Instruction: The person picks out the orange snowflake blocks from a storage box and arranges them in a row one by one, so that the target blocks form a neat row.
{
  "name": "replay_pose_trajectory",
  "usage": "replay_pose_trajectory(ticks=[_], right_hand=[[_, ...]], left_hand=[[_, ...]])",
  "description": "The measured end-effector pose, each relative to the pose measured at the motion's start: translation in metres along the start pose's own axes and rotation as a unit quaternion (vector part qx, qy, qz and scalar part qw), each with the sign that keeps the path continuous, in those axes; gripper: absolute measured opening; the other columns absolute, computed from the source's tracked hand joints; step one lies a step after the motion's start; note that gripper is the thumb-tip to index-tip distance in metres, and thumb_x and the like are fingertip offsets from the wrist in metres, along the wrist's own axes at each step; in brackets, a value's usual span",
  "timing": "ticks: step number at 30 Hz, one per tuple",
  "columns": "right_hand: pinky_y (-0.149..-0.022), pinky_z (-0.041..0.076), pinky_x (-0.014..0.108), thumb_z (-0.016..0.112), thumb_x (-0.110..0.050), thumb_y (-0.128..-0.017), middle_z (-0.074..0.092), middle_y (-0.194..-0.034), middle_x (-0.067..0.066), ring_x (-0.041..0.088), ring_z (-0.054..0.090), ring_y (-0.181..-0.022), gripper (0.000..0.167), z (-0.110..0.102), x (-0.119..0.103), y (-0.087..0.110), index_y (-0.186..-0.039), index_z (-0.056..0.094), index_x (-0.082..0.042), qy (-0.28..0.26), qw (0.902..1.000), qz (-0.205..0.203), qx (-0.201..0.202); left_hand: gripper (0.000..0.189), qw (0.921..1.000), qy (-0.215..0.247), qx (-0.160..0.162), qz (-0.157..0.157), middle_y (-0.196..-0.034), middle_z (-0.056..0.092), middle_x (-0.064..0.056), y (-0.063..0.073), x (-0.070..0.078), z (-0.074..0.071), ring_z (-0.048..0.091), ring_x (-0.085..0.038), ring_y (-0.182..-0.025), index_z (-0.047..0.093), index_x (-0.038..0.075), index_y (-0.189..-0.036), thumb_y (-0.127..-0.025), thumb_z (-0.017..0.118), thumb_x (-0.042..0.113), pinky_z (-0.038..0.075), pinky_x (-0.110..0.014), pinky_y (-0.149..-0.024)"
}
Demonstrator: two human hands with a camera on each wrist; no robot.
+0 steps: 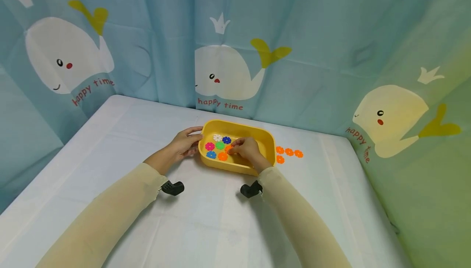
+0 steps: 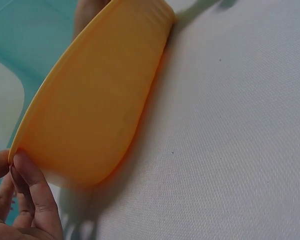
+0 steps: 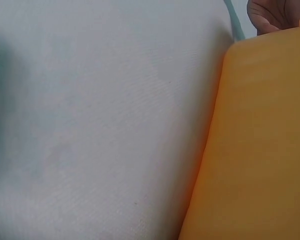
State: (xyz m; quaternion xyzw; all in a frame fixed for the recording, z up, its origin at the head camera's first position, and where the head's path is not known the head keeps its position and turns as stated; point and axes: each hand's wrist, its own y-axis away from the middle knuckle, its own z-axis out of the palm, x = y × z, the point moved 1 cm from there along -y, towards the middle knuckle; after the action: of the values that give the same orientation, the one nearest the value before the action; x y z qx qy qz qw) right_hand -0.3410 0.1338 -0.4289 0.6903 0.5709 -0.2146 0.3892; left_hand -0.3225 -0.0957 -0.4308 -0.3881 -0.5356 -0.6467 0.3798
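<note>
My left hand [image 1: 184, 143] pinches the end rim of a yellow plastic bin [image 2: 90, 100], thumb and fingers on either side of the edge. Inside the bin, my right hand [image 1: 248, 149] reaches down and pinches an orange snowflake disc [image 1: 228, 149], partly hidden by its fingertips. Beside it lie another orange disc [image 1: 222, 156], a green disc [image 1: 220, 145], a pink disc [image 1: 209, 147], a light blue disc [image 1: 211, 155], a white disc [image 1: 217, 137] and a dark blue disc [image 1: 226, 140]. The right wrist view shows the bin's outer wall [image 3: 260, 130], not the right hand's fingers.
Several orange discs [image 1: 289, 152] lie on the white table [image 1: 206, 219] just right of the bin. A blue curtain with whale prints [image 1: 232, 71] hangs behind the table, and a greenish curtain part [image 1: 434, 186] is along the right side.
</note>
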Motion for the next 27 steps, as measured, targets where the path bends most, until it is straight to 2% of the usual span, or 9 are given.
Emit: replay_pose_trajectory(ticks=[6,13,19,27], right_hand=[[-0.057,0.04,0.015,0.081,-0.006,-0.08,0.059,-0.08,0.003,0.014,0.049,-0.068,0.019,-0.001,-0.001,0.001,-0.093,0.067,-0.004,-0.016,0.9995,-0.025,-0.005],[-0.058,0.042,0.015,0.08,-0.006,-0.081,0.06,-0.08,0.005,0.015,0.051,-0.068,0.021,-0.003,-0.002,0.001,-0.1,0.072,-0.003,0.0,0.9993,-0.036,-0.001],[-0.062,0.047,0.017,0.078,-0.006,-0.083,0.065,-0.083,0.006,0.016,0.055,-0.069,0.019,-0.005,-0.004,0.001,-0.101,0.073,-0.003,0.001,0.9988,-0.043,-0.021],[-0.069,0.054,0.022,0.074,-0.007,-0.087,0.072,-0.091,0.01,0.016,0.062,-0.071,0.018,-0.017,-0.001,-0.002,-0.104,0.073,0.0,0.005,0.9981,-0.044,-0.042]], left_hand=[[0.046,1.0,-0.004,0.0,-0.001,-0.121,0.063,-0.014,-0.001,0.0,-0.001,0.051,-0.009,-0.052,0.048,0.023,-0.144,-0.1,0.059,0.023,0.038,-0.017,-0.045],[0.045,1.0,-0.006,0.001,-0.003,-0.121,0.062,-0.013,-0.001,-0.001,-0.001,0.051,-0.009,-0.053,0.049,0.024,-0.144,-0.1,0.058,0.022,0.039,-0.017,-0.045],[0.045,1.0,-0.002,0.008,-0.005,-0.12,0.062,-0.013,-0.002,-0.002,-0.002,0.051,-0.01,-0.053,0.049,0.024,-0.143,-0.1,0.059,0.021,0.038,-0.018,-0.045],[0.045,1.0,-0.008,0.002,-0.005,-0.122,0.061,-0.014,0.0,0.0,-0.001,0.049,-0.009,-0.053,0.048,0.024,-0.144,-0.1,0.058,0.023,0.038,-0.017,-0.046]])
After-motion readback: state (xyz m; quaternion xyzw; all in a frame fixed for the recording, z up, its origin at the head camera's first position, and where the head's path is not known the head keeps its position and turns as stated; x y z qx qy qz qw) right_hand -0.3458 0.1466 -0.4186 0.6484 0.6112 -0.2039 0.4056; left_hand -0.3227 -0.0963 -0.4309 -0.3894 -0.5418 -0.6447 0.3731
